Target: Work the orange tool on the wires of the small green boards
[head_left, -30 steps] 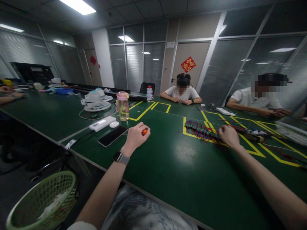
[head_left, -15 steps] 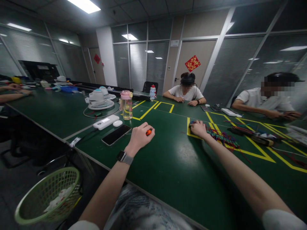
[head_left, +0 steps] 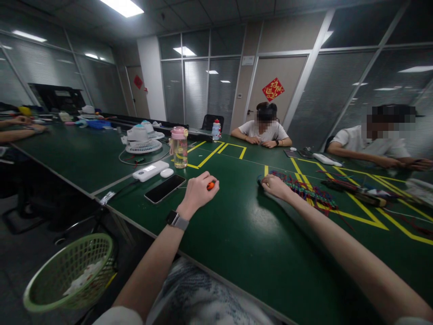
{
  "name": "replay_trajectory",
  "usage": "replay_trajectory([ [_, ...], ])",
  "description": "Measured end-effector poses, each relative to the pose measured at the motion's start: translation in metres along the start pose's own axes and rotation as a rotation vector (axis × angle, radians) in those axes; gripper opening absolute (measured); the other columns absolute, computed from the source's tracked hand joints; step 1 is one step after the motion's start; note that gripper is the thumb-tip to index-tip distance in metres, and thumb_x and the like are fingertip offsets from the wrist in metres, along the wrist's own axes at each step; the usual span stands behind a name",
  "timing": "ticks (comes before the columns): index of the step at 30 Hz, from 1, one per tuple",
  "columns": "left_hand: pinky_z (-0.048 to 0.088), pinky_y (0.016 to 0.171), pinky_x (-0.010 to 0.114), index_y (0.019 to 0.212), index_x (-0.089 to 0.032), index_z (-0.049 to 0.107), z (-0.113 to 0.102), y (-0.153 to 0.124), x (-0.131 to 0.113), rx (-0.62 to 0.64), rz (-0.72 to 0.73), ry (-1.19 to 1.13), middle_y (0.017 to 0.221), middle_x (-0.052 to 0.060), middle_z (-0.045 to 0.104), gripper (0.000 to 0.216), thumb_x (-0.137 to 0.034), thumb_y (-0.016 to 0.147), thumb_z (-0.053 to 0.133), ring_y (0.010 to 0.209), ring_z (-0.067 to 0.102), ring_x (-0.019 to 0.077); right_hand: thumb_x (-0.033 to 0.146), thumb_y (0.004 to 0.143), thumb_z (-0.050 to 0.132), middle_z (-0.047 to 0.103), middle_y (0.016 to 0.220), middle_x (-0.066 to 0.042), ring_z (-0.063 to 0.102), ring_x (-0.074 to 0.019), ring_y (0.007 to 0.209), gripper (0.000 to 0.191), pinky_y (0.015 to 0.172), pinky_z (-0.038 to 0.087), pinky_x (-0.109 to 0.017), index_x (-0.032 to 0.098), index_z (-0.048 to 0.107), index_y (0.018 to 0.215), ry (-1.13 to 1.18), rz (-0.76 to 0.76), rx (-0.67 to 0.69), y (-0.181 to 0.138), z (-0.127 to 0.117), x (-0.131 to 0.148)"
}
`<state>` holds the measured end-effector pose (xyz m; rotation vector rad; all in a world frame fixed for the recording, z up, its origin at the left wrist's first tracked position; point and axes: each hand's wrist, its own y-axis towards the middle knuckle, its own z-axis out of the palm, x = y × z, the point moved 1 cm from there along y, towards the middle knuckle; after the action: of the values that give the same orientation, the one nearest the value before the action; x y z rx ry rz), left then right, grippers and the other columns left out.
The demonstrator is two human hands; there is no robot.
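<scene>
On the green table (head_left: 237, 234), going left to right: a green mesh basket (head_left: 67, 273) sits off the edge on the floor side, then two small fans (head_left: 142, 137), a white power bank (head_left: 150, 171), a dark phone (head_left: 164, 188) lying flat, and a pink-lidded water bottle (head_left: 179, 146). Left hand (head_left: 197, 192), smartwatch (head_left: 177, 220) at the wrist, rests on the table closed around a small orange-tipped tool (head_left: 210, 185) (only the orange end shows past the fingers; what kind of tool, cannot tell). Right hand (head_left: 275, 186) lies palm down with fingers curled over the near left end of a bundle of coloured wires (head_left: 306, 192), at the corner of the yellow tape marking (head_left: 355, 216); whether it truly grips the bundle is hidden by the back of the hand. Two other people sit across the table, their hands busy at their own places. Progress, judging by layout: bundle in hand but not yet brought in front of the body, tool not yet applied, so work on the wires seems barely started. Against the frames before: the right hand has travelled leftward along the bundle, from its far right end to its left end, and the bundle's near end has shifted left with it; the left hand has stayed put.
</scene>
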<state>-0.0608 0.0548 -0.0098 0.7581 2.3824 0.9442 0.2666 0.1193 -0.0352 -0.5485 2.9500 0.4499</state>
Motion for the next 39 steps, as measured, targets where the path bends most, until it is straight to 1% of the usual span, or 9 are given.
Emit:
replay_trajectory([
  [3, 0.042, 0.060, 0.024, 0.080, -0.015, 0.064, 0.000, 0.000, 0.000, 0.003, -0.002, -0.011, 0.082, 0.003, 0.060, 0.030, -0.035, 0.089, 0.043, 0.065, 0.055, 0.0108, 0.024, 0.089, 0.038, 0.065, 0.082, -0.014, 0.060, -0.0220, 0.082, 0.026, 0.076, 0.040, -0.028, 0.011, 0.061, 0.086, -0.050, -0.066, 0.026, -0.003, -0.003, 0.018],
  [8, 0.041, 0.059, 0.023, 0.080, -0.015, 0.064, 0.002, 0.001, -0.001, -0.023, -0.019, -0.035, 0.081, 0.003, 0.061, 0.029, -0.034, 0.089, 0.044, 0.065, 0.055, 0.0108, 0.020, 0.086, 0.047, 0.063, 0.087, -0.016, 0.060, -0.0243, 0.081, 0.023, 0.068, 0.041, -0.029, 0.010, 0.046, 0.106, 0.015, 0.087, -0.076, -0.003, 0.005, 0.053],
  [11, 0.041, 0.061, 0.024, 0.079, -0.016, 0.064, 0.001, 0.002, -0.003, -0.048, -0.042, -0.074, 0.079, 0.003, 0.061, 0.027, -0.034, 0.087, 0.046, 0.066, 0.054, 0.0114, 0.014, 0.083, 0.047, 0.063, 0.089, -0.012, 0.059, -0.0217, 0.082, 0.021, 0.070, 0.044, -0.030, 0.014, 0.045, 0.104, 0.261, 0.104, -0.160, -0.003, 0.009, 0.083],
  [14, 0.041, 0.065, 0.025, 0.080, -0.017, 0.064, -0.006, 0.010, -0.007, -0.119, -0.065, -0.199, 0.078, 0.003, 0.061, 0.023, -0.032, 0.086, 0.048, 0.070, 0.055, 0.0127, 0.014, 0.080, 0.050, 0.063, 0.091, -0.005, 0.060, -0.0171, 0.082, 0.022, 0.073, 0.047, -0.030, 0.020, 0.045, 0.100, 0.667, -0.098, -0.200, -0.004, 0.010, 0.120],
  [18, 0.036, 0.050, 0.019, 0.081, -0.017, 0.060, -0.012, 0.033, -0.016, -0.215, -0.191, -0.709, 0.062, -0.001, 0.050, 0.030, -0.037, 0.090, 0.040, 0.053, 0.046, 0.0078, 0.013, 0.076, 0.055, 0.064, 0.084, -0.001, 0.062, -0.0144, 0.078, 0.027, 0.075, 0.051, -0.030, 0.022, 0.045, 0.099, 1.038, -0.243, -0.198, -0.005, 0.009, 0.156],
  [21, 0.024, 0.036, 0.015, 0.078, -0.019, 0.048, -0.003, 0.051, -0.025, -0.215, -0.307, -1.148, 0.054, -0.007, 0.040, 0.032, -0.048, 0.088, 0.039, 0.039, 0.032, 0.0045, 0.014, 0.072, 0.060, 0.067, 0.079, 0.000, 0.063, -0.0142, 0.073, 0.031, 0.074, 0.052, -0.031, 0.021, 0.045, 0.099, 1.135, -0.191, -0.186, -0.004, 0.008, 0.162],
  [23, 0.018, 0.032, 0.014, 0.077, -0.021, 0.042, 0.007, 0.057, -0.029, -0.165, -0.364, -1.284, 0.052, -0.009, 0.036, 0.033, -0.052, 0.086, 0.040, 0.034, 0.025, 0.0034, 0.016, 0.070, 0.063, 0.068, 0.078, 0.000, 0.063, -0.0143, 0.071, 0.034, 0.072, 0.052, -0.031, 0.021, 0.046, 0.099, 1.173, -0.141, -0.169, -0.003, 0.008, 0.161],
  [28, 0.018, 0.030, 0.012, 0.074, -0.020, 0.038, 0.027, 0.056, -0.031, -0.163, -0.432, -1.298, 0.052, -0.010, 0.034, 0.036, -0.054, 0.085, 0.041, 0.033, 0.026, 0.0023, 0.017, 0.067, 0.067, 0.068, 0.078, -0.001, 0.062, -0.0138, 0.070, 0.037, 0.072, 0.053, -0.032, 0.020, 0.046, 0.097, 1.266, -0.106, -0.140, -0.002, 0.009, 0.159],
  [39, 0.019, 0.030, 0.012, 0.073, -0.020, 0.037, 0.031, 0.049, -0.032, -0.187, -0.426, -1.282, 0.051, -0.010, 0.033, 0.036, -0.054, 0.085, 0.041, 0.033, 0.026, 0.0018, 0.020, 0.067, 0.067, 0.067, 0.081, -0.001, 0.063, -0.0146, 0.074, 0.036, 0.075, 0.053, -0.034, 0.019, 0.046, 0.097, 1.265, -0.142, -0.096, -0.006, 0.003, 0.162],
])
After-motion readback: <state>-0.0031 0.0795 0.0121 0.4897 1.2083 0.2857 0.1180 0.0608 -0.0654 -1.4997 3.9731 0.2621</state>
